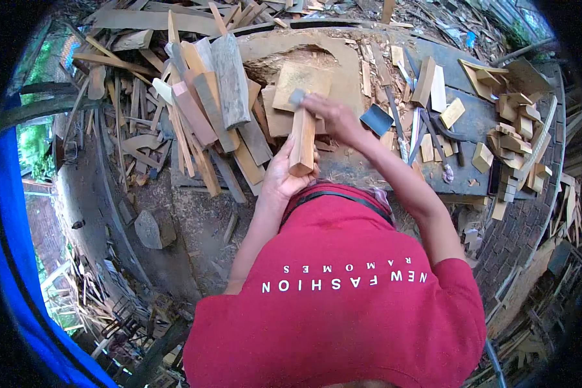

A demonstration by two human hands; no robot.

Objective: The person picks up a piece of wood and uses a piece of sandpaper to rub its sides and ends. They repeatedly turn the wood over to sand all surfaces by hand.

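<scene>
A squared wooden block (302, 143) points away from my body, its near end close to my waist. My left hand (283, 178) is wrapped around its near part from the left and below. At the block's far end, my right hand (333, 118) reaches in from the right with its fingers bent together. A small grey piece (297, 97) shows at those fingertips; blur hides exactly what it is. Just beyond lies a flat square wooden board (302, 86) on the workbench.
Long wood offcuts (229, 84) are heaped on the left of the workbench (343, 169). To the right lie a dark sanding sheet or plate (376, 119), tools with dark handles (436, 132) and loose blocks (452, 113). Cut wooden pieces (517, 142) are piled at the far right.
</scene>
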